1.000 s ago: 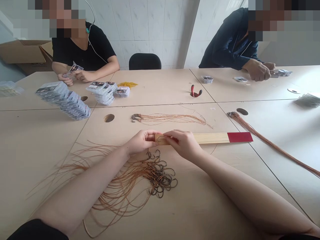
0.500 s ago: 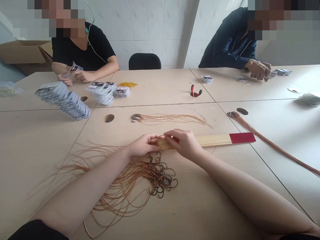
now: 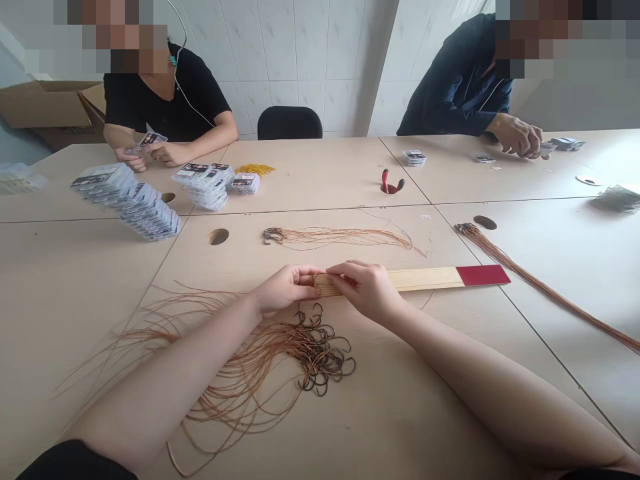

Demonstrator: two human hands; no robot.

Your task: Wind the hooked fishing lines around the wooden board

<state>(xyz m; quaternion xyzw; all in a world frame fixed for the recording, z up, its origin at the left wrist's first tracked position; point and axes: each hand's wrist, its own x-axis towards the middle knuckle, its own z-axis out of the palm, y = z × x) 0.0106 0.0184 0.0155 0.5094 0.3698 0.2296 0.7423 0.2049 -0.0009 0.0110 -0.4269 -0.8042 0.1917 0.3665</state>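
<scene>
My left hand (image 3: 287, 290) is closed on the left end of a long, flat, wood-coloured strip (image 3: 425, 279) with a dark red right end (image 3: 483, 275). My right hand (image 3: 369, 285) lies over the strip just right of it, thumb and fingers pinched near the same end; what sits between the fingertips is hidden. A thin orange line (image 3: 428, 301) shows below the strip. In front of my hands lies a pile of dark fishing hooks (image 3: 327, 357) tied to orange-brown lines (image 3: 245, 393), partly covered by my left forearm.
Beyond the strip lies a smaller bundle of hooked lines (image 3: 340, 237), and at the right a long one (image 3: 540, 283). Stacked clear packs (image 3: 150, 212) stand at the left. Red-handled pliers (image 3: 391, 182) sit in a table hole. Two co-workers handle packs across the table.
The strip has shifted very slightly left. My right fingertips have lowered a little onto it, and the small dark loop beside them shows less. The right co-worker's hands have moved slightly.
</scene>
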